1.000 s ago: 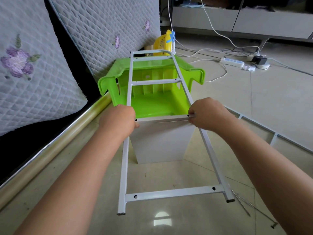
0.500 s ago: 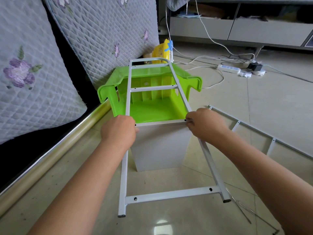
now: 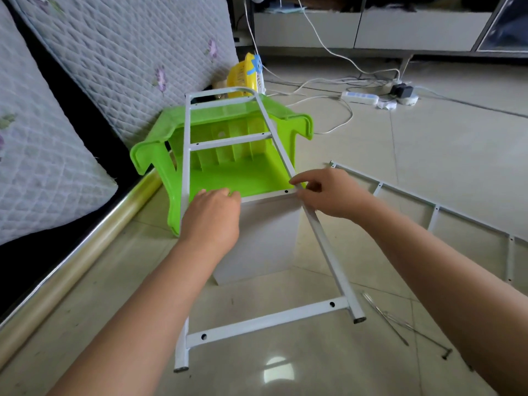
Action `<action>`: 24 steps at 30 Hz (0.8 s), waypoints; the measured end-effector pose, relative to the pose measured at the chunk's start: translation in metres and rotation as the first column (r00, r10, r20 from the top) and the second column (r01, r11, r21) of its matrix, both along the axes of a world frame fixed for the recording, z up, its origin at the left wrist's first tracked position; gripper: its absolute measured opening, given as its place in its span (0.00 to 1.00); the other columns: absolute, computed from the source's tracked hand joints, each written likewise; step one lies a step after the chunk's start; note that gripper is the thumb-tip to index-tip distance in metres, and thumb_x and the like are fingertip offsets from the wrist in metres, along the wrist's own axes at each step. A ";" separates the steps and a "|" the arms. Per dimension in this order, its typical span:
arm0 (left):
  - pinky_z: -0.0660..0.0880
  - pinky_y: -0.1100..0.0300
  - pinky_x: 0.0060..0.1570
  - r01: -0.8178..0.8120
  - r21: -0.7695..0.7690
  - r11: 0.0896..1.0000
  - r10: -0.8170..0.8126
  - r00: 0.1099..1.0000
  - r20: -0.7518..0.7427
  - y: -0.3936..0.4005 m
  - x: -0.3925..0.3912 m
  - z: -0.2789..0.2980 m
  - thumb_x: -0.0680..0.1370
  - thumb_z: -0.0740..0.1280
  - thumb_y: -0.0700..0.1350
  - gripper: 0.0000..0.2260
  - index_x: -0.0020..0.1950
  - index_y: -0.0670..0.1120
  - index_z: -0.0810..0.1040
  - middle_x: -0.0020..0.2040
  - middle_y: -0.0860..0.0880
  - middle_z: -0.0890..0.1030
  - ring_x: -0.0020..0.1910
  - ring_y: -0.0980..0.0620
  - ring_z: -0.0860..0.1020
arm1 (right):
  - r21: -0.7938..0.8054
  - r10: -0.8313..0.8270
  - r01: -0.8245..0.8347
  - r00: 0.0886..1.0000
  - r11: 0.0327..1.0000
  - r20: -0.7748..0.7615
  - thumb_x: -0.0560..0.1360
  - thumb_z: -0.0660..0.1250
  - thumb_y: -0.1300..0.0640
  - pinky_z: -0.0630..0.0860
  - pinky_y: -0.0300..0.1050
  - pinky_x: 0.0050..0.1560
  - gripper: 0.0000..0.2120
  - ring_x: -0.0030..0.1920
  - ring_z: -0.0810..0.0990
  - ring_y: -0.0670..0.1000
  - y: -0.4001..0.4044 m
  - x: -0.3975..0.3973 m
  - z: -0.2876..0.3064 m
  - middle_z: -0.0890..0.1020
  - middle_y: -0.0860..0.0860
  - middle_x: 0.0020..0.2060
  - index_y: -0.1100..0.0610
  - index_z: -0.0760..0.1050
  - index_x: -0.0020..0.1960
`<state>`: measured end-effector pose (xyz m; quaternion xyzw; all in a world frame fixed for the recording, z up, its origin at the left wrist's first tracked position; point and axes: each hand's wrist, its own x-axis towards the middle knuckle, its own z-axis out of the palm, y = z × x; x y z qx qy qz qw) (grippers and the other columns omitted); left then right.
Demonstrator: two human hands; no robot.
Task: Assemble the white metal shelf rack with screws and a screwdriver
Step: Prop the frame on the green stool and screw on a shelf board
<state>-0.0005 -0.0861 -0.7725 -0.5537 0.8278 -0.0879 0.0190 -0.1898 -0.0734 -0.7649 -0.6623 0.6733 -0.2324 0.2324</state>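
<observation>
White ladder-shaped side frame point(image 3: 323, 238) leans from the floor point(image 3: 428, 144) up onto the overturned green plastic stool point(image 3: 223, 172), a white shelf panel point(image 3: 265, 238) hanging under its middle rung. Left hand point(image 3: 213, 215) rests on that rung, fingers loosely bent; right hand point(image 3: 328, 192) touches the right rail, fingers half-curled, no firm grasp. Judged: thin painted tube, light, stiff, slick; hold rails near rung joints.

A white ladder-like side frame point(image 3: 323, 238) of tubular metal is leaning tilted, its two feet resting on the floor and its rounded top lying over the green stool. A white shelf panel point(image 3: 265, 238) is hanging under its middle rung. A second side frame point(image 3: 437, 208) is lying flat on the floor to the right.
</observation>
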 end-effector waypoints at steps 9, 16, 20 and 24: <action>0.63 0.54 0.39 0.080 0.072 0.994 -0.073 0.992 -0.099 -0.012 -0.032 0.000 0.81 0.54 0.41 0.08 0.53 0.39 0.71 0.53 0.40 0.75 0.51 0.39 0.75 | 0.160 -0.082 0.004 0.869 0.987 0.487 0.72 0.47 0.76 0.78 0.44 0.44 0.23 0.36 0.78 0.51 0.003 -0.020 -0.007 0.79 0.54 0.38 0.57 0.71 0.57; 0.61 0.52 0.63 0.165 0.137 0.977 -0.121 0.951 -0.283 -0.003 -0.075 -0.003 0.82 0.51 0.48 0.20 0.70 0.38 0.62 0.69 0.39 0.65 0.67 0.43 0.65 | 0.312 -0.285 0.187 0.909 0.931 0.304 0.75 0.51 0.71 0.76 0.39 0.38 0.16 0.35 0.77 0.51 0.012 -0.071 -0.048 0.79 0.56 0.40 0.64 0.73 0.57; 0.60 0.53 0.64 0.135 0.165 0.977 -0.087 0.958 -0.273 -0.001 -0.092 -0.001 0.81 0.49 0.55 0.26 0.68 0.36 0.66 0.71 0.38 0.64 0.68 0.43 0.64 | 0.452 -0.187 0.194 0.981 0.871 -0.061 0.75 0.55 0.67 0.75 0.38 0.40 0.15 0.41 0.79 0.53 0.040 -0.106 -0.087 0.81 0.58 0.47 0.63 0.75 0.57; 0.55 0.53 0.68 0.094 0.210 0.973 -0.038 0.966 -0.255 0.000 -0.104 0.001 0.82 0.52 0.50 0.24 0.71 0.34 0.61 0.74 0.39 0.57 0.72 0.43 0.58 | 0.583 0.124 0.145 0.910 0.799 -0.396 0.76 0.57 0.63 0.71 0.40 0.52 0.15 0.56 0.77 0.53 0.069 -0.124 -0.126 0.79 0.54 0.56 0.61 0.75 0.59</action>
